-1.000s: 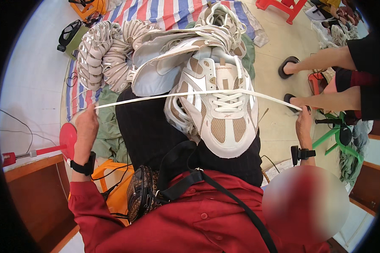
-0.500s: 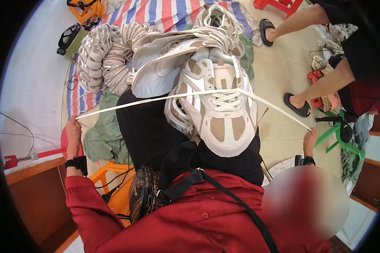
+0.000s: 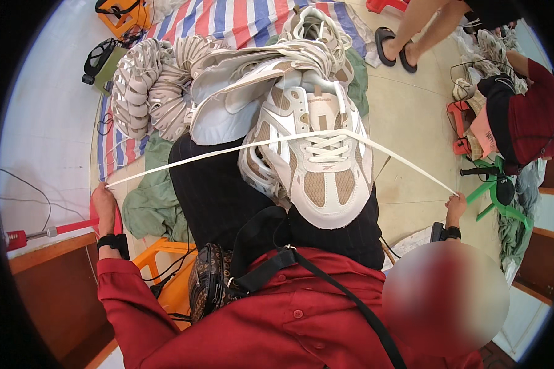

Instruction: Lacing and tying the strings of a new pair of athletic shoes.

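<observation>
A beige and white shoe upper (image 3: 324, 184) without a sole lies across my knees, its toe toward me. Its cream shoelace (image 3: 194, 157) crosses the lower eyelets in a few rows, and two long ends run out taut to either side. Far out on the left, my left hand (image 3: 104, 206) pinches one end. My right hand (image 3: 455, 208), out on the right, is closed on the other end. Behind the shoe upper, a stack of similar uppers (image 3: 228, 111) is piled, with some loose laces among them.
More nested uppers (image 3: 132, 92) lie at the left on a striped sheet (image 3: 197, 24). Green cloth (image 3: 157, 203) hangs beside my left knee. A person's sandalled feet (image 3: 388, 49) stand at far right. Another person in red (image 3: 538, 117) sits near a green stool (image 3: 495, 190).
Both hands have drawn slightly lower, with the left hand a little farther out. The lace stays stretched. The person at the right has stepped away toward the back.
</observation>
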`<state>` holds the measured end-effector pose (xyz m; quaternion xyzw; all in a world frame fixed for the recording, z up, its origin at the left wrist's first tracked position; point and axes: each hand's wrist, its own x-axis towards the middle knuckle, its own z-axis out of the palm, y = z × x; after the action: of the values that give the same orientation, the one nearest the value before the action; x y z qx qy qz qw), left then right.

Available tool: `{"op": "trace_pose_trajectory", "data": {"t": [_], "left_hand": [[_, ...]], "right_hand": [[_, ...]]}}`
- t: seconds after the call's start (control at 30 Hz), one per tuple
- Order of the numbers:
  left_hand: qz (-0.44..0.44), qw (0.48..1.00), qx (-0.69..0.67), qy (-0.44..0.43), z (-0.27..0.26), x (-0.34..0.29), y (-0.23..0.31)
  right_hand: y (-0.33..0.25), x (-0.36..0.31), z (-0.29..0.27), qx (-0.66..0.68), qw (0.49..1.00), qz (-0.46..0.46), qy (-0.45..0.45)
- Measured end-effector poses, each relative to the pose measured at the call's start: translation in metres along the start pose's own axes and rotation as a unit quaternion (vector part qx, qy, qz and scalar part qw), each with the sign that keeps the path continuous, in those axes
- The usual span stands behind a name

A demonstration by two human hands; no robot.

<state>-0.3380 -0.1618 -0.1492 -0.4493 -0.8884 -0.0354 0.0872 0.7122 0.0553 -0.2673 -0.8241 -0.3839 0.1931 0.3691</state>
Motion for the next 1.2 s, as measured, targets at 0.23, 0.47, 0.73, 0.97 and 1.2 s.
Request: {"op": "trace_pose_trajectory", "data": {"t": [0.23, 0.47, 0.73, 0.97, 1.2], "left_hand": [[0.015, 0.999, 0.031, 0.039, 0.011, 0.001, -0.019], [-0.044, 0.993, -0.113, 0.015, 0.002, -0.001, 0.018], [0.082, 0.927, -0.364, 0.042, -0.103, -0.017, 0.214], [0.273, 0.825, -0.490, -0.069, -0.148, -0.063, 0.350], [0.309, 0.765, -0.551, -0.120, -0.128, -0.068, 0.433]], "right_hand": [[-0.083, -0.028, 0.017, 0.134, 0.987, -0.005, -0.086], [-0.286, -0.146, 0.069, 0.247, 0.907, -0.196, -0.278], [-0.367, -0.221, 0.112, 0.270, 0.808, -0.337, -0.401], [-0.375, -0.243, 0.128, 0.148, 0.803, -0.498, -0.291], [-0.370, -0.237, 0.133, 0.143, 0.797, -0.534, -0.243]]}}
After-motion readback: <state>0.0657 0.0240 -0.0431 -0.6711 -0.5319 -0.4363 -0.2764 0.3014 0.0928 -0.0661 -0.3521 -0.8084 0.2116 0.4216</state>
